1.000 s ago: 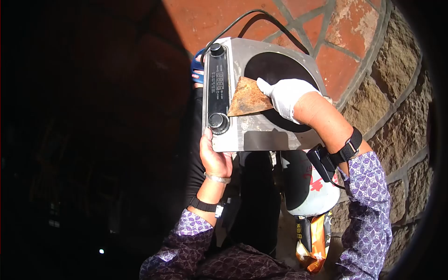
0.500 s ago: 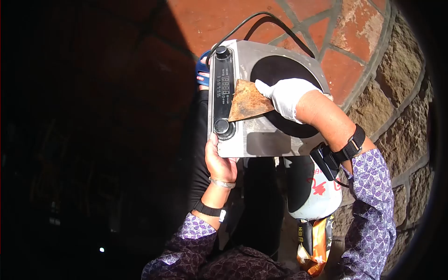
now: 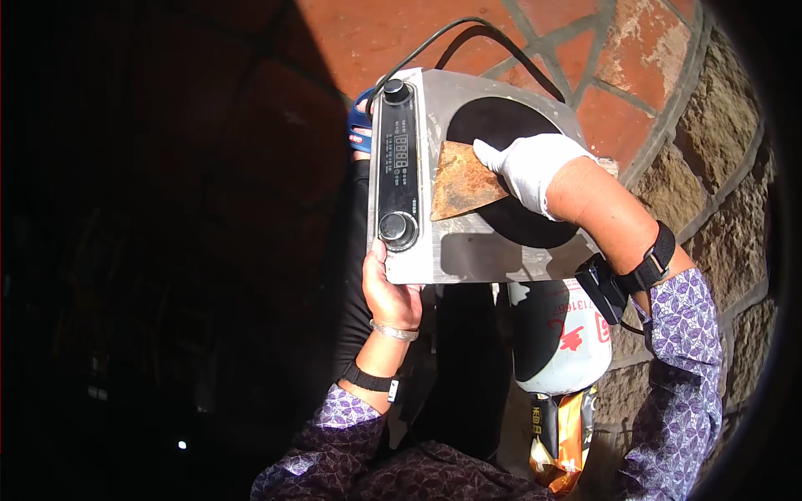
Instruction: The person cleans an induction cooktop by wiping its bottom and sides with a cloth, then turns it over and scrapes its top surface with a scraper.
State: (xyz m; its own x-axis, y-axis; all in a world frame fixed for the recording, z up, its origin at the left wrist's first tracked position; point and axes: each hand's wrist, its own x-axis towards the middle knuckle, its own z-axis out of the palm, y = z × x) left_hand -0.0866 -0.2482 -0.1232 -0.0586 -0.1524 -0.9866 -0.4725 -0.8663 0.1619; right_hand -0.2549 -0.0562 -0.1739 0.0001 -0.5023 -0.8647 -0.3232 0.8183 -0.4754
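A silver induction cooktop point(image 3: 468, 88) with a round black plate and two black knobs is held up in front of me. My left hand point(image 3: 393, 292) grips its near edge by the lower knob, thumb on top and the other fingers hidden underneath. In a white glove, my right hand point(image 3: 539, 171) is closed on a rusty scraper point(image 3: 466, 182). The scraper's wide blade lies over the metal top, between the control panel point(image 3: 399, 159) and the black plate. Its handle is hidden inside the glove.
A black cord point(image 3: 455, 25) loops from the cooktop's far side. Below it stands a white container point(image 3: 576, 355) with red writing, beside an orange and black packet point(image 3: 568, 434). A stone edging point(image 3: 727, 108) runs along the right. A blue sandal point(image 3: 359, 125) shows at the left.
My right hand has drawn the scraper to the right, away from the control panel and toward the black plate. My left hand keeps its hold on the cooktop.
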